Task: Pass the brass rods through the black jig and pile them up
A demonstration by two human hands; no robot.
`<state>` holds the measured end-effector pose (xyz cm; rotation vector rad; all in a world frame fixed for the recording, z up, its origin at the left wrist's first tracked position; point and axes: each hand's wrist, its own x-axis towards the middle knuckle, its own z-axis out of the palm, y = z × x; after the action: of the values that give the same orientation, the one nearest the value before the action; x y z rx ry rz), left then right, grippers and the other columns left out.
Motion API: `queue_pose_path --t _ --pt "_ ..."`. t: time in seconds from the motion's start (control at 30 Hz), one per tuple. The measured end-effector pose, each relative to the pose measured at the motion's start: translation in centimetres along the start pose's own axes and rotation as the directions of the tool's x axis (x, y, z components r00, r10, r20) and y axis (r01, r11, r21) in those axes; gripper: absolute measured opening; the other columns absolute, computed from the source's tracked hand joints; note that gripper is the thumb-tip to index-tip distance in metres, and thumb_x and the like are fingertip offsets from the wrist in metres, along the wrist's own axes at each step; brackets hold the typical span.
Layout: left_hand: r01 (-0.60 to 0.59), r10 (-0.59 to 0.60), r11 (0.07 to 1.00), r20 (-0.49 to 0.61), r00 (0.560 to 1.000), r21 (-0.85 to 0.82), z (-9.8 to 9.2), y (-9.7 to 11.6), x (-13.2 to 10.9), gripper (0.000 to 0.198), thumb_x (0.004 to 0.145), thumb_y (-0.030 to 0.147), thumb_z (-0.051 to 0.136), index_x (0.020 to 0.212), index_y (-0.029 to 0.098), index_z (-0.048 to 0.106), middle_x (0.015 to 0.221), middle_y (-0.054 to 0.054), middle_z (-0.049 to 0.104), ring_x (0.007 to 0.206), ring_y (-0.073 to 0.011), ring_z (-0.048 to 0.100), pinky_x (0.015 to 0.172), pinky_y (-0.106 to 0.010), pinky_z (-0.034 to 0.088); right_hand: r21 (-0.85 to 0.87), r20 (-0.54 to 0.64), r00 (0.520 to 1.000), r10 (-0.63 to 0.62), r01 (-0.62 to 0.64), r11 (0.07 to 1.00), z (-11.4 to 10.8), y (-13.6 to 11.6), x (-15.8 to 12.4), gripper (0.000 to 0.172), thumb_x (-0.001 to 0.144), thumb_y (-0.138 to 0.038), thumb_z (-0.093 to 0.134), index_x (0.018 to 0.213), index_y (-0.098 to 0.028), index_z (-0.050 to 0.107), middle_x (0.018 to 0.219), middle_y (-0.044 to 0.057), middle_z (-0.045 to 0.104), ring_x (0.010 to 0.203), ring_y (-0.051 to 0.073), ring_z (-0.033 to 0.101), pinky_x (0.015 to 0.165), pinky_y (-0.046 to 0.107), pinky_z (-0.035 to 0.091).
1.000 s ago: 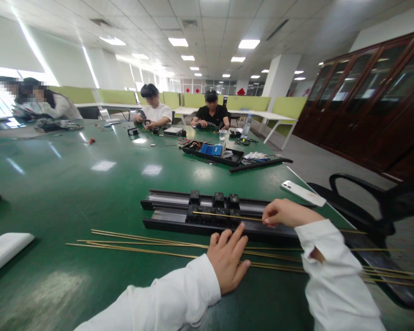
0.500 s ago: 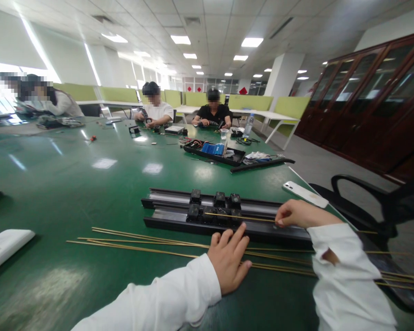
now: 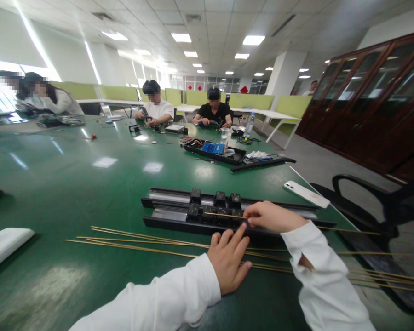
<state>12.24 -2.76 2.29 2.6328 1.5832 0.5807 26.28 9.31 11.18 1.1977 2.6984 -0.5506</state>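
My right hand (image 3: pixel 274 217) pinches a thin brass-coloured rod (image 3: pixel 224 215), which lies lengthwise over the near black rail (image 3: pixel 165 221). The rod's left tip rests by the small black blocks (image 3: pixel 193 212) seated in that rail's channel. My left hand (image 3: pixel 227 262) is spread with fingers apart, its fingertips at the rail's near edge. Beneath that hand several loose brass-coloured rods (image 3: pixel 134 240) run across the table. Behind the near rail lies a second black rail (image 3: pixel 172 195), also carrying black blocks (image 3: pixel 220 198).
A white phone (image 3: pixel 306 194) lies by the table's right edge, near a black chair (image 3: pixel 359 184). Farther back are a black tray (image 3: pixel 234 158) with a blue part (image 3: pixel 214 148) and a water bottle (image 3: pixel 249 125). Co-workers sit across the green table (image 3: pixel 72 184). A white object (image 3: pixel 10 246) is at left.
My right hand has slid left along the rod, from the rail's right part to near my left fingertips. The rod's left tip and my left hand stay in place.
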Motion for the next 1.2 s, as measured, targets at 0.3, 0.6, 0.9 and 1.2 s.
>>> queue_pose_path --t 0.3,0.6,0.9,1.2 --pt "-0.003 0.003 1.0 -0.006 1.0 0.0 0.2 -0.1 0.1 0.048 0.084 0.042 0.035 0.126 0.018 0.035 0.145 -0.003 0.015 0.113 -0.0261 0.034 0.085 -0.042 0.032 0.047 0.001 1.0 0.015 -0.015 0.999 0.3 0.3 0.3 0.025 0.07 -0.02 0.044 0.077 -0.017 0.067 0.06 0.003 0.064 0.058 0.012 0.055 0.056 0.02 0.038" --pt "-0.002 0.003 1.0 -0.041 0.999 0.023 0.4 -0.1 0.0 0.048 0.084 0.042 0.037 0.125 0.018 0.038 0.144 -0.003 0.018 0.112 -0.0259 0.035 0.084 -0.041 0.032 0.083 0.03 0.998 0.048 -0.051 0.995 0.3 1.5 0.2 0.026 0.07 -0.023 0.045 0.078 -0.017 0.068 0.059 0.003 0.063 0.057 0.013 0.055 0.055 0.021 0.038" --pt "0.003 -0.003 1.0 0.011 1.0 -0.011 0.2 0.1 0.1 0.048 0.084 0.04 0.035 0.126 0.018 0.035 0.145 -0.002 0.014 0.113 -0.0263 0.034 0.086 -0.042 0.032 0.101 0.046 0.986 0.161 -0.165 0.981 -0.4 3.0 -0.9 0.029 0.066 -0.019 0.046 0.081 -0.015 0.07 0.06 0.004 0.064 0.057 0.014 0.056 0.055 0.021 0.04" --pt "0.005 -0.005 1.0 -0.004 1.0 0.007 0.2 0.1 0.1 0.047 0.084 0.04 0.036 0.126 0.018 0.036 0.145 -0.002 0.014 0.113 -0.0259 0.034 0.086 -0.041 0.032 0.196 0.022 0.984 0.176 -0.177 0.964 -0.4 4.9 -1.6 0.026 0.066 -0.022 0.049 0.083 -0.013 0.066 0.063 0.005 0.064 0.06 0.015 0.057 0.056 0.022 0.042"
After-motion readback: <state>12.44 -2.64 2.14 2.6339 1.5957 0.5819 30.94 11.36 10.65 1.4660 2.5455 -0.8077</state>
